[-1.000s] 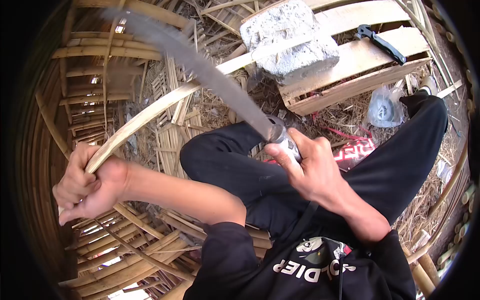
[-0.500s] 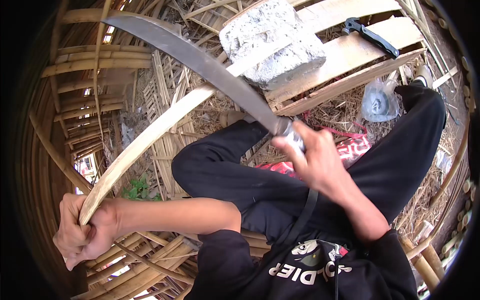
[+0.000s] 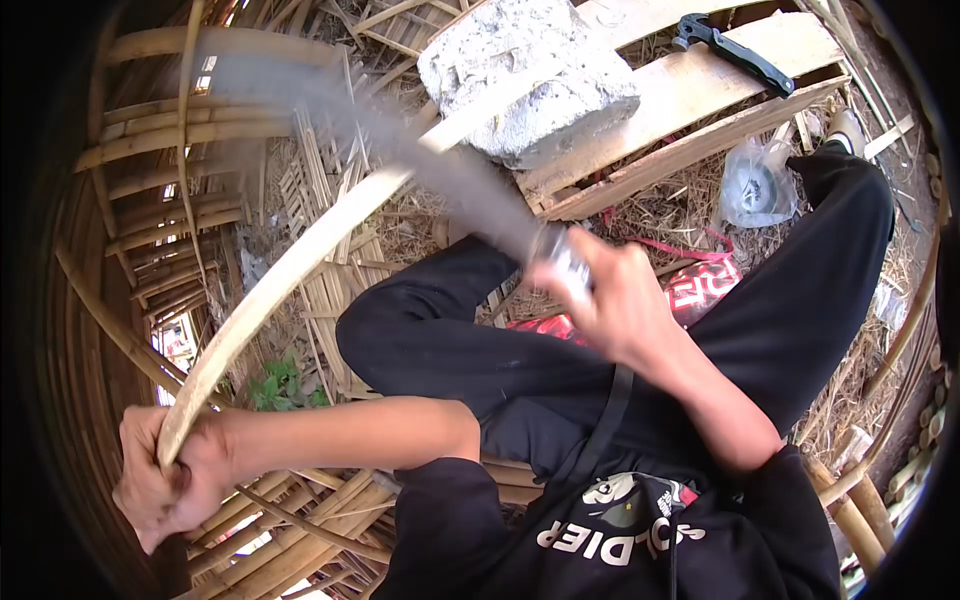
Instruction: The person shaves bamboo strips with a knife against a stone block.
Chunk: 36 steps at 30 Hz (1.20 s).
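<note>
Over the top of the pale stone block lies the far end of a long strip of wood, which slants away from it to the left and toward the person's body. Well to the left of the block and nearer the body, the left hand is closed tightly around the strip's near end. On the body side of the block, the right hand grips the handle of a long knife. Its blade, blurred, points leftward and crosses the strip just left of the block; whether the edge touches the wood cannot be told.

To the right of the block are wooden boards, with a black hammer lying on top of them. Nearer the body than those boards, and right of the block, a clear plastic bag sits on straw. A red printed bag lies between the block and the person's dark trousers. Left of the block and closer to the body, a small green plant shows beside the left forearm.
</note>
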{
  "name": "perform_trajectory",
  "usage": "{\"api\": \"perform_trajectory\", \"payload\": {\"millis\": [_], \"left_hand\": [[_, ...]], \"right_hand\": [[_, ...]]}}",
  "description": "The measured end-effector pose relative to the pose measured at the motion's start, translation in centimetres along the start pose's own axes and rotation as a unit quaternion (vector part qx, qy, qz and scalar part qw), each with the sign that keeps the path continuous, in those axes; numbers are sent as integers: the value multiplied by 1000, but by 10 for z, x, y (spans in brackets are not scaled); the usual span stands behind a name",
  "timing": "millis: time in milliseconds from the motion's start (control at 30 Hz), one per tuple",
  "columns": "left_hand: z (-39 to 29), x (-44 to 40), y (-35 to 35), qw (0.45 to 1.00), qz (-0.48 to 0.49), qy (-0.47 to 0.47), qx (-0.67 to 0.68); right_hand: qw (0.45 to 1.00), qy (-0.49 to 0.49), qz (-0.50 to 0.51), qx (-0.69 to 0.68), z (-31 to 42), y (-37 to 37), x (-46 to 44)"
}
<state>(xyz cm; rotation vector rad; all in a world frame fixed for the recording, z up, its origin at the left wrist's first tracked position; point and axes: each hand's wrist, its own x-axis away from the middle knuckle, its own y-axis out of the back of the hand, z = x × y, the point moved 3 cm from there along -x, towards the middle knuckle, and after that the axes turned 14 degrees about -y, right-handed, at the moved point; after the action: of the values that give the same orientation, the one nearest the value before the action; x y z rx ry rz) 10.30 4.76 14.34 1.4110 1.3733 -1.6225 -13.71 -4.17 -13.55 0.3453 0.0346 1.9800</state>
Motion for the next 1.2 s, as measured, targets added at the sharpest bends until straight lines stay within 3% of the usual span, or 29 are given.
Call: {"api": "perform_trajectory", "payload": {"millis": [33,100,200,300,333,400,433,500,700,800,833,933,967,1133,1200], "left_hand": [[-7,-2,5,1000,-1,3,-19],[-3,0,3,1000,-3,10,14],[1,-3,-2,1000,7,-1,14],[3,-4,1,1000,8,-5,13],[1,-6,1,1000,13,-7,-5],[1,-7,-3,1000,15,-3,-11],[1,-7,-5,1000,20,-4,-10],[3,-6,-6,1000,23,-10,-16],[3,-9,-14,999,36,-10,-12],[-6,-17,-7,999,33,-10,-39],[-10,-20,-3,999,32,-8,-41],[-20,-22,6,997,35,-4,-71],[-19,-19,4,998,32,-3,-57],[-13,-13,4,999,26,-28,-23],[-17,-10,-4,999,22,-38,-1]], "right_hand": [[993,-65,-27,-95,-10,-4,-9],[981,-179,-29,-70,-22,16,-33],[969,-224,15,-106,-13,15,-20],[988,-114,59,-83,12,9,4],[987,-121,63,-84,6,8,5],[998,27,6,59,-3,4,-1],[998,-5,-31,-51,-17,-4,-9],[962,-244,9,-124,-43,7,-32],[964,-219,56,-137,-14,8,-7],[998,-27,50,25,10,14,-2],[998,-29,53,24,5,12,-7],[957,-261,-6,-124,-42,10,-37],[979,-199,-40,-30,-35,16,-39],[963,-263,-5,-64,-24,24,-32],[973,-228,-24,-34,-25,24,-32]]}}
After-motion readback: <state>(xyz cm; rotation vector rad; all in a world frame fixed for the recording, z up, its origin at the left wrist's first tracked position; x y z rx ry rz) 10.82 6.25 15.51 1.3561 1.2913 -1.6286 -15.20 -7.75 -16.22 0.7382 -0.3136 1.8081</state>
